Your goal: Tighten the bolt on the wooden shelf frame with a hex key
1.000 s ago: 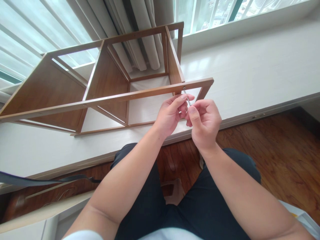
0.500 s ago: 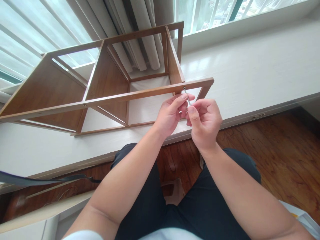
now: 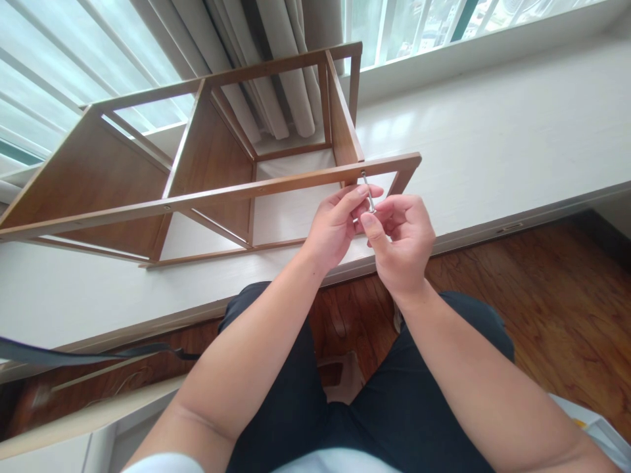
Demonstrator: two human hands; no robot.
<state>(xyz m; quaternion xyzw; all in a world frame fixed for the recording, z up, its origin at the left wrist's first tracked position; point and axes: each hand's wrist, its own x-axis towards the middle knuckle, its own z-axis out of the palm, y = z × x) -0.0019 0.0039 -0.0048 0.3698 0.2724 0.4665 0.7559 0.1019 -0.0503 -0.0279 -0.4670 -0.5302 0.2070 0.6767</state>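
Observation:
A thin metal hex key [image 3: 369, 197] stands with its far tip at a screw hole in the front rail [image 3: 296, 185] of a brown wooden shelf frame. Thumb and fingers of my left hand [image 3: 340, 220] pinch its shaft just below the rail. At the key's near, bent end, my right hand [image 3: 404, 240] is closed, thumb and forefinger about it; its other fingers are curled and partly hidden. The frame lies on its side, with a wooden shelf board [image 3: 344, 108] meeting the rail near the key.
The frame rests on a white window ledge [image 3: 493, 131]. Grey curtains [image 3: 280, 66] hang close behind it. Below the ledge is a dark wood floor [image 3: 532, 295], and a dark strap [image 3: 98, 353] hangs at lower left.
My right thumb has shifted slightly left and down, and the key's bent end now shows between the fingers. My left hand and the frame stay put.

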